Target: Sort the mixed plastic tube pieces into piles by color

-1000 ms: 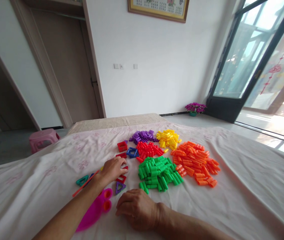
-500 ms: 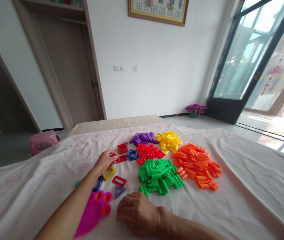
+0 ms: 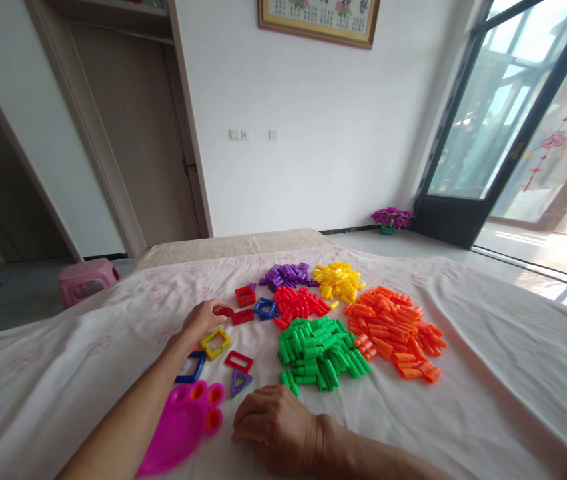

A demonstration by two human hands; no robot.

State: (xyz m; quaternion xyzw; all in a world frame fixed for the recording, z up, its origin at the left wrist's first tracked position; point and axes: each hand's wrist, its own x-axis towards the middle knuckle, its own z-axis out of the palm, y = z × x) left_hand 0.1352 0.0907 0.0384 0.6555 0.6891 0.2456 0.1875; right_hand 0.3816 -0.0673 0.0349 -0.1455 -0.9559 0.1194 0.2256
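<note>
My left hand (image 3: pixel 204 319) pinches a small red magnetic tile (image 3: pixel 223 311) at its fingertips. Right beside it lies a red rectangular frame tile (image 3: pixel 242 317), with a red square piece (image 3: pixel 244 295) behind and a blue square frame (image 3: pixel 266 308) to the right. Nearer me are a yellow square frame (image 3: pixel 216 343), another red rectangle frame (image 3: pixel 238 361), a purple triangle frame (image 3: pixel 240 383) and a blue frame (image 3: pixel 196 368), partly behind my left forearm. My right hand (image 3: pixel 276 427) rests on the cloth with its fingers curled in, and nothing shows in it.
Bullet-shaped plastic pieces lie in piles: green (image 3: pixel 320 353), red (image 3: pixel 299 302), purple (image 3: pixel 286 275), yellow (image 3: pixel 339 281) and orange (image 3: pixel 393 327). A magenta paw-shaped tray (image 3: pixel 178 427) is at front left on the patterned cloth (image 3: pixel 503 360). A pink stool (image 3: pixel 88 280) stands on the floor.
My left hand has shifted slightly left, uncovering more of the red tile in its fingers and the yellow frame. My right hand has stayed in place.
</note>
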